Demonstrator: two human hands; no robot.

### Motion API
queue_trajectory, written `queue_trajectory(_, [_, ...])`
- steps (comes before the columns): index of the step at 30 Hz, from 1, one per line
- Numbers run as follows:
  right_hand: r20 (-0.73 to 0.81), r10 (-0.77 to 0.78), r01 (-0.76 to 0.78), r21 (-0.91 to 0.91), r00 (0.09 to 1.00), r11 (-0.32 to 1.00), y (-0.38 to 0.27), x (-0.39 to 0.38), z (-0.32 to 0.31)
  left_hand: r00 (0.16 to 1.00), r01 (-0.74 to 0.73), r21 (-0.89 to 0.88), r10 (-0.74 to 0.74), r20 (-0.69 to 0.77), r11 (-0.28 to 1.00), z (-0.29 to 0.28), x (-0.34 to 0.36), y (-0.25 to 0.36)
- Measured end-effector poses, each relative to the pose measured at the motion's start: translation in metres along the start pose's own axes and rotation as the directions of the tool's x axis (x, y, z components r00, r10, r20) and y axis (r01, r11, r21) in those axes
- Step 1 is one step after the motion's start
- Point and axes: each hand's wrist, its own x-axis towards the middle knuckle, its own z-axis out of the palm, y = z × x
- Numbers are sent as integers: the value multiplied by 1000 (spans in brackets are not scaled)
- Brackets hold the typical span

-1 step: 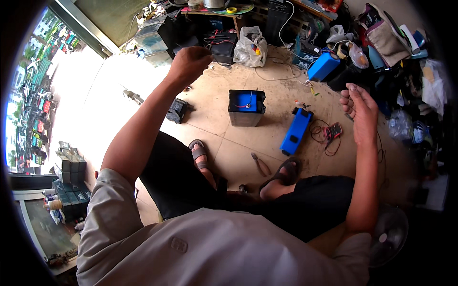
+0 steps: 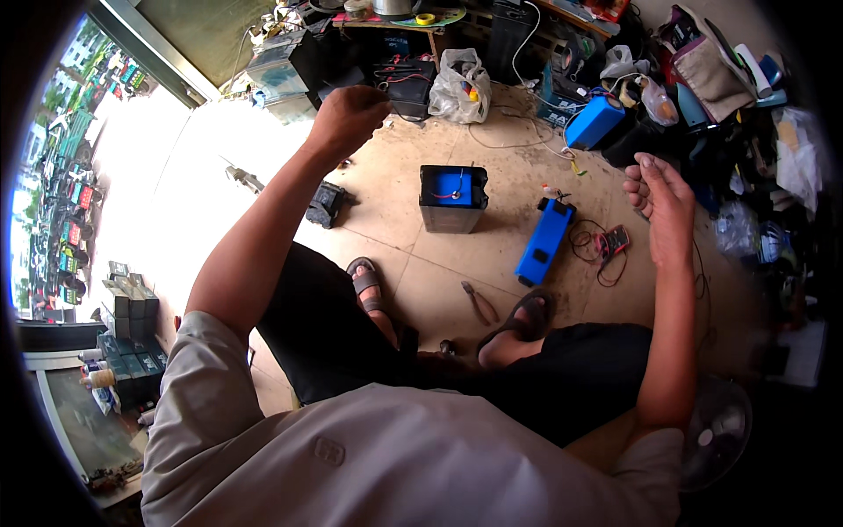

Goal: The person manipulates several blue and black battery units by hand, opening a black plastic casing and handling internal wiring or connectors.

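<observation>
My left hand (image 2: pixel 351 123) is raised at the upper left, over the floor, its fingertips pinched together; what they hold, if anything, I cannot make out. My right hand (image 2: pixel 666 198) is up at the right, palm turned inward, with fingers curled and the thumb beside them; anything in it is too small to tell. Between the hands, lower down, a black open-topped battery case (image 2: pixel 453 215) stands on the floor with a blue pack (image 2: pixel 450 184) and thin red wires inside. To its right lies a long blue battery pack (image 2: pixel 544 241) with black end pieces. Neither hand touches these.
A red multimeter (image 2: pixel 612 239) with coiled leads lies right of the long pack. Pliers (image 2: pixel 479 303) rest between my sandalled feet. A black tool (image 2: pixel 327 204) sits at the left. Bags, another blue pack (image 2: pixel 595 121) and clutter line the back and right; a fan (image 2: pixel 716 436) stands lower right.
</observation>
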Motion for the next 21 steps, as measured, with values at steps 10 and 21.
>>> queue_trajectory(10, [46, 38, -37, -28, 998, 999, 0, -5, -1, 999, -32, -36, 31, -6, 999, 11, -6, 7])
queue_trajectory(21, [101, 70, -63, -71, 992, 995, 8, -3, -4, 996, 40, -3, -40, 82, 999, 12, -3, 9])
